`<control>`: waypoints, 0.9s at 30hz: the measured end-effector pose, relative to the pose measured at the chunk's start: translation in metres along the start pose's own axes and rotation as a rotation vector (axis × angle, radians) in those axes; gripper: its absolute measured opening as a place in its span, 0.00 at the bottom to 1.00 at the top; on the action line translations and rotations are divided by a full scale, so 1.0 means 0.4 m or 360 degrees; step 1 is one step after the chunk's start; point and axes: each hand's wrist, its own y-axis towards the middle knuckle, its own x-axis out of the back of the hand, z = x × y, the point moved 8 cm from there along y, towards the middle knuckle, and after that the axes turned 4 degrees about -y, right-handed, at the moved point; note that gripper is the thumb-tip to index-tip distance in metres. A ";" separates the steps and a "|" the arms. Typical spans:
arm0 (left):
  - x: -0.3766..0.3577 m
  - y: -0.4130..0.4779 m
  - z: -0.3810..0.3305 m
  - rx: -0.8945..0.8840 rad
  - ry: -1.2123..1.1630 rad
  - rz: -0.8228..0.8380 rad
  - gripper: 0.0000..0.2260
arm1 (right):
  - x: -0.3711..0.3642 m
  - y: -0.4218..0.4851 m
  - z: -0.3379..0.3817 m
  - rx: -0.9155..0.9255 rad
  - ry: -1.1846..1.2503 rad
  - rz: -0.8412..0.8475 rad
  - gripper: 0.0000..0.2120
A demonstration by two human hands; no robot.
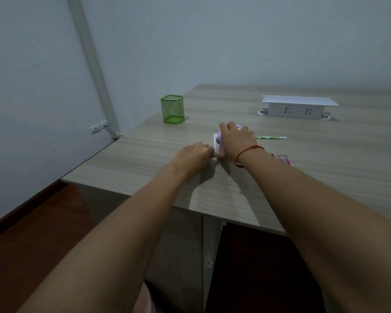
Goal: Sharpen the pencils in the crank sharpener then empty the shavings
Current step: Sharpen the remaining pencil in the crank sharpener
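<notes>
Purple-and-white crank sharpener standing on the desk, toward its front left part, mostly covered from above. Clamped over the top by the right hand, fingers curled down across the far side of the body. At the near left end, gripped by the left hand, fingers bunched and pinching the white end piece; not clear whether that piece is the crank handle. Both forearms stretched out from the near edge of the desk.

Just behind the right hand, to its right, a green patterned pencil lying flat on the desk, apart from the sharpener. Beside the right wrist, a few pink pencils, partly hidden by the forearm, details too blurred to tell. Around that wrist, a red string bracelet.

Farther back on the left, near the desk's edge, a green mesh pen holder, upright. Far right, by the wall, a white socket box raised above the desk surface. Left of the desk, a pale pipe running down the wall corner, with reddish wooden floor below.
</notes>
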 end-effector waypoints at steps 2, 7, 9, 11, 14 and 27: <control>-0.016 0.006 0.012 0.0012 0.0000 0.0026 0.09 | 0.002 -0.001 0.001 0.0013 -0.0003 -0.0017 0.28; -0.045 0.046 0.040 0.0108 -0.0016 0.0174 0.09 | 0.007 -0.006 0.004 0.0121 -0.0001 -0.0008 0.34; -0.056 0.071 0.052 0.0174 0.0007 0.0294 0.10 | 0.008 -0.006 0.003 0.0130 0.0008 -0.0012 0.35; -0.062 0.097 0.061 0.0171 0.0121 0.0444 0.11 | 0.004 -0.005 0.005 0.0123 0.0005 -0.0016 0.35; -0.063 0.143 0.081 0.0108 0.0247 0.0478 0.11 | -0.001 -0.003 0.006 0.0124 -0.0031 -0.0057 0.33; 0.008 0.196 0.115 0.0005 0.0191 0.0070 0.08 | -0.006 0.006 0.002 0.0172 -0.0100 -0.0055 0.32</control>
